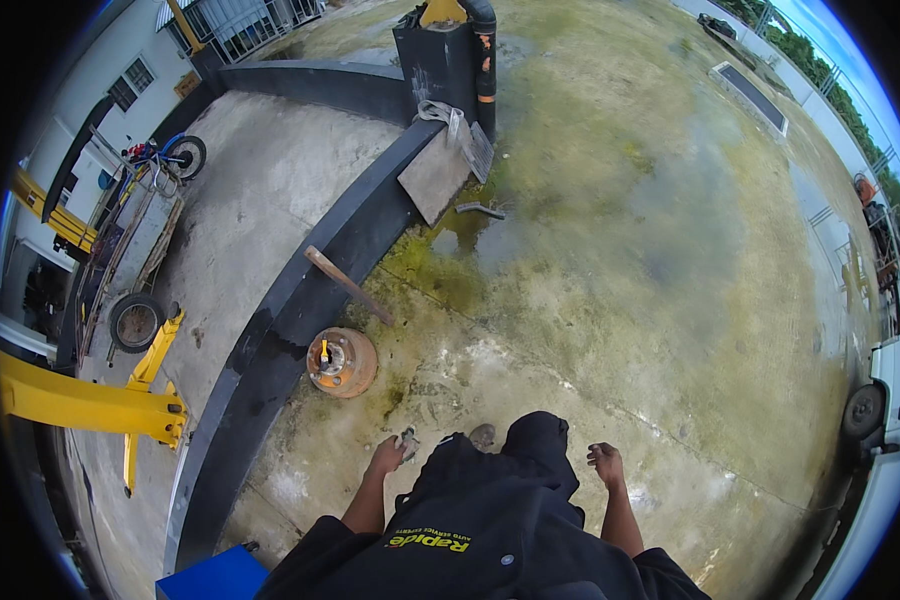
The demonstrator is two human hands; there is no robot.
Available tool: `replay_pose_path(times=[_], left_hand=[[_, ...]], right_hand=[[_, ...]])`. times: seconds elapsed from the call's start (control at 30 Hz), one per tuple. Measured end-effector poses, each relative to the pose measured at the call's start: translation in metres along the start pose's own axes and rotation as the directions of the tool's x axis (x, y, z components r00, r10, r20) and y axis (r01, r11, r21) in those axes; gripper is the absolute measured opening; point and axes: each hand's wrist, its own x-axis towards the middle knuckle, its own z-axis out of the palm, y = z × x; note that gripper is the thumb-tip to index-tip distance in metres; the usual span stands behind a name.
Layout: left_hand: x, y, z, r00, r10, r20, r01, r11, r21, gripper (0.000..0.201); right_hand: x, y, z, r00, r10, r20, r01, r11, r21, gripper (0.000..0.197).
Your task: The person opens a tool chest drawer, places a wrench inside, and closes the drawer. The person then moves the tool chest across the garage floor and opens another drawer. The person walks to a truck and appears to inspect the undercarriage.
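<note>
My left hand (385,457) is closed round a small grey, metallic-looking piece (408,440), too small to name. Loosely curled, my right hand (606,463) hangs on the other side of my dark clothes, its fingers a little apart and nothing seen in them. Ahead of my left hand, a rusty brake drum (355,377) lies on the concrete against the low black wall (255,360). A small yellow-handled tool (325,353) rests on top of it. Beyond the drum, a wooden handle (340,278) leans across the wall's edge; its lower end is near the ground.
A flat board (433,178) leans on the wall near a black post (440,70). Yellow lift arms (95,405) and a motorbike with sidecar (150,225) stand left. A blue box (213,577) is at lower left, a white vehicle (892,385) far right. The concrete (620,250) has wet, mossy patches.
</note>
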Motion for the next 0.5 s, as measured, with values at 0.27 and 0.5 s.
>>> replay_pose_path(times=[0.27, 0.5], left_hand=[[0.260, 0.356, -0.192, 0.858, 0.277, -0.432, -0.379, 0.910, -0.169, 0.050], [0.337, 0.412, -0.096, 0.990, -0.071, -0.118, 0.047, 0.980, -0.194, 0.043]], right_hand=[[0.169, 0.009, -0.103, 0.820, 0.571, -0.015, -0.570, 0.816, -0.094, 0.018], [0.401, -0.155, -0.169, 0.760, 0.649, -0.026, -0.647, 0.753, -0.119, 0.019]])
